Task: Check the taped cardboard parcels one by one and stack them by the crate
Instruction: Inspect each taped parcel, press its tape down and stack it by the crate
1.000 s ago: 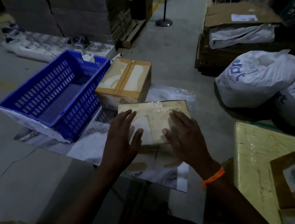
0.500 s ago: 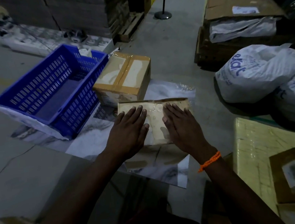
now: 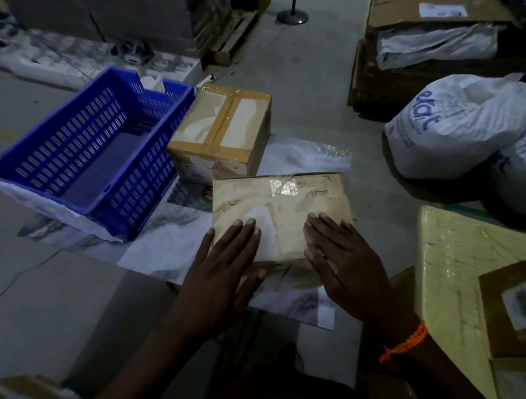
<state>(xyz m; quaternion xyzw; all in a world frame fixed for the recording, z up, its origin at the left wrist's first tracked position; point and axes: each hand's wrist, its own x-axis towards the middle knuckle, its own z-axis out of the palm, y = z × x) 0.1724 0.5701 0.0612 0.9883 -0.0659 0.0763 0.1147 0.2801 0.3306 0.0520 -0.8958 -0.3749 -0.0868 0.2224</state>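
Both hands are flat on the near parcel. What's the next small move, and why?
Probably curl both hands around the near parcel's side edges and lift it toward the taped parcel beside the blue crate. The left hand and right hand lie palm-down with open fingers on its near edge, gripping nothing, and the other parcel's top is bare, ready to stack on.

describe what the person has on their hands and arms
Both hands are bare, no gloves. The left hand and its forearm show no sleeve or jewellery. The right hand has an orange beaded wristband at the wrist, and no sleeve is visible.
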